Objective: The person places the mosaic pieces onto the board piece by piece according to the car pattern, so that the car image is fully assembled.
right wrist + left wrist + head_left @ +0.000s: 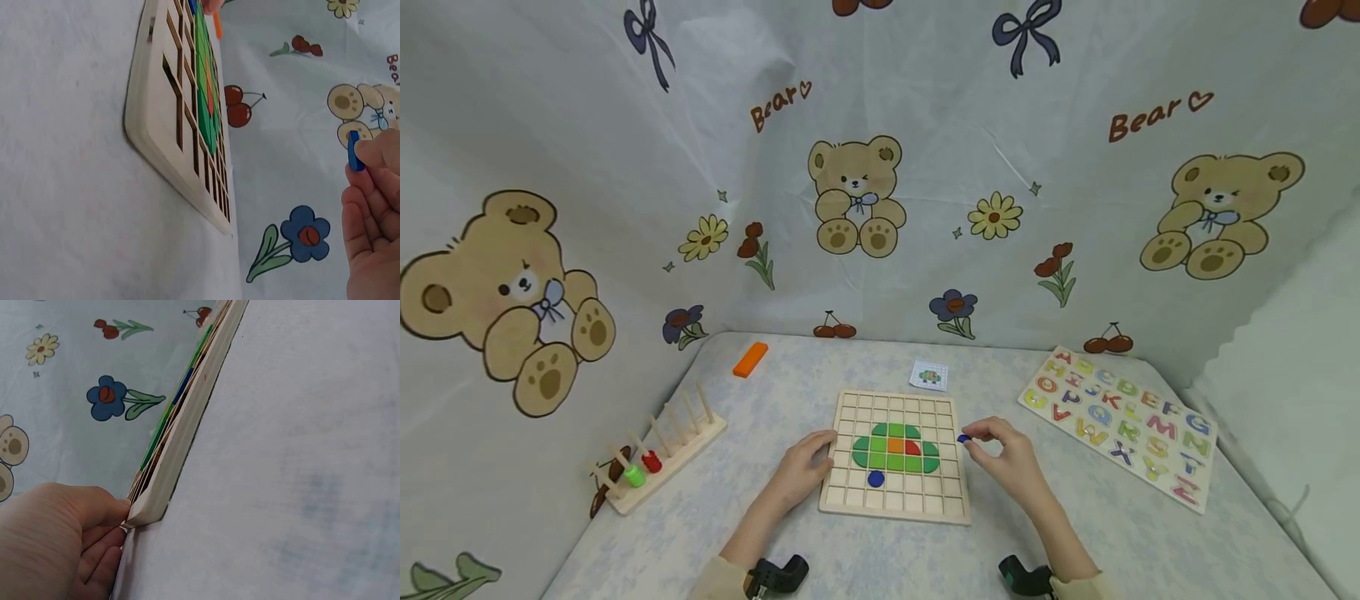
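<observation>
A square wooden grid board (895, 506) lies flat on the table between the two hands. Green, orange and red tiles form a shape across its middle, with a blue round tile (876, 479) just below. My left hand (802, 464) holds the board's left edge, thumb and fingertips against the rim; the left wrist view has this hand (62, 537) at the board's corner. Beyond the right edge, my right hand (1009, 458) pinches a small flat blue tile (355, 151) between thumb and forefinger, raised above the table. The other fingers of the right hand (378, 206) curl loosely.
Behind the board lies a small pattern card (929, 376). An alphabet puzzle board (1120, 425) is at the right. To the left stand a wooden peg rack (673, 458) with green and red beads and an orange block (750, 360). A bear-print cloth hangs behind.
</observation>
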A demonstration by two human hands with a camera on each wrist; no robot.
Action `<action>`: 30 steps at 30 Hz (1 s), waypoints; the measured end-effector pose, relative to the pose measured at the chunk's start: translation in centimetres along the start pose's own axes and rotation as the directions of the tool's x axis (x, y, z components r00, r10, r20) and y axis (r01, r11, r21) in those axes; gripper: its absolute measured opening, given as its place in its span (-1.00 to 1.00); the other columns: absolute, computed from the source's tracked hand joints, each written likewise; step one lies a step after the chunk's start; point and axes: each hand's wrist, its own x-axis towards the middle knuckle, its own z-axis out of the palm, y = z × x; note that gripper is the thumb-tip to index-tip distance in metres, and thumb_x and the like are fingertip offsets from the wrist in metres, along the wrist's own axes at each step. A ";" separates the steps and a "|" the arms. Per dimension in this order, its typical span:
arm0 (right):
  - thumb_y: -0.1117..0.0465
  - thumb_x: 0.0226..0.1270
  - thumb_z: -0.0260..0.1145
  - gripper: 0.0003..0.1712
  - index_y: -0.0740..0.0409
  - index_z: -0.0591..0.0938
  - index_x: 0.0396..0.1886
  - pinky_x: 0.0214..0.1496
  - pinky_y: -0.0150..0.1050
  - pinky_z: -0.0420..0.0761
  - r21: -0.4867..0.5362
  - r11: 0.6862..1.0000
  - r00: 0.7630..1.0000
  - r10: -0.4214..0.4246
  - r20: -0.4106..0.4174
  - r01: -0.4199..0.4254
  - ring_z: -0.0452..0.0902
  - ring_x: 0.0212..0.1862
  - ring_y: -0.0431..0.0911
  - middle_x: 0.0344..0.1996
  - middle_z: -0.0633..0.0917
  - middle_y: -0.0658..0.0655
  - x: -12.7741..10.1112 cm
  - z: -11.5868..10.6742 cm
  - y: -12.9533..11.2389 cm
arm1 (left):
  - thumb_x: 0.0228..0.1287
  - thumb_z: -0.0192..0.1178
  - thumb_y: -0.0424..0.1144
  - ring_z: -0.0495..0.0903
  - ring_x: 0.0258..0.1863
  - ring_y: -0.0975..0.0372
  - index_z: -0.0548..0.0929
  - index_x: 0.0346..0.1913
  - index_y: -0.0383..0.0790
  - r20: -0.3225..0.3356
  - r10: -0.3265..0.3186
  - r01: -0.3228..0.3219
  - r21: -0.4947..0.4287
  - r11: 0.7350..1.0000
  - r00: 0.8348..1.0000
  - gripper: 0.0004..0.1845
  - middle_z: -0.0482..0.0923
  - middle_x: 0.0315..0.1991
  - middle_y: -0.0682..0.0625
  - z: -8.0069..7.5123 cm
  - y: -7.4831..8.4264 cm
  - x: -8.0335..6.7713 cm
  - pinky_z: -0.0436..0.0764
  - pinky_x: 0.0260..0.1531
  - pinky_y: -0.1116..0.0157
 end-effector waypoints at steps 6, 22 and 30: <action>0.42 0.06 0.43 -0.78 0.09 0.68 -0.30 -0.19 -0.12 0.60 0.062 0.997 0.997 0.041 0.065 -0.045 0.50 -0.27 -0.17 -0.34 0.63 -0.15 0.0 2.3 -1.4 | 0.26 0.17 -0.42 0.32 0.26 -0.02 0.45 0.24 -0.40 -0.003 0.008 -0.008 -0.005 1.000 1.000 -0.53 0.39 0.23 -0.22 0.0 0.2 -0.2 0.31 0.24 0.04; 0.43 0.07 0.41 -0.78 0.06 0.67 -0.32 -0.23 -0.10 0.59 0.161 0.985 0.987 0.031 0.155 -0.057 0.52 -0.28 -0.07 -0.36 0.61 -0.12 -0.8 5.3 -2.4 | 0.27 0.17 -0.40 0.33 0.25 -0.02 0.45 0.24 -0.39 -0.006 0.020 -0.020 0.017 1.000 1.000 -0.53 0.39 0.23 -0.22 0.1 -0.1 -0.1 0.32 0.23 0.04; 0.40 0.12 0.39 -0.83 0.10 0.67 -0.30 -0.25 -0.24 0.59 0.162 0.982 0.974 0.060 0.220 -0.097 0.52 -0.26 -0.06 -0.32 0.62 -0.06 -1.6 6.4 -1.9 | 0.26 0.17 -0.40 0.32 0.26 -0.02 0.45 0.24 -0.39 -0.004 0.019 -0.019 -0.001 1.000 1.000 -0.53 0.39 0.23 -0.22 0.1 -0.2 0.0 0.31 0.23 0.04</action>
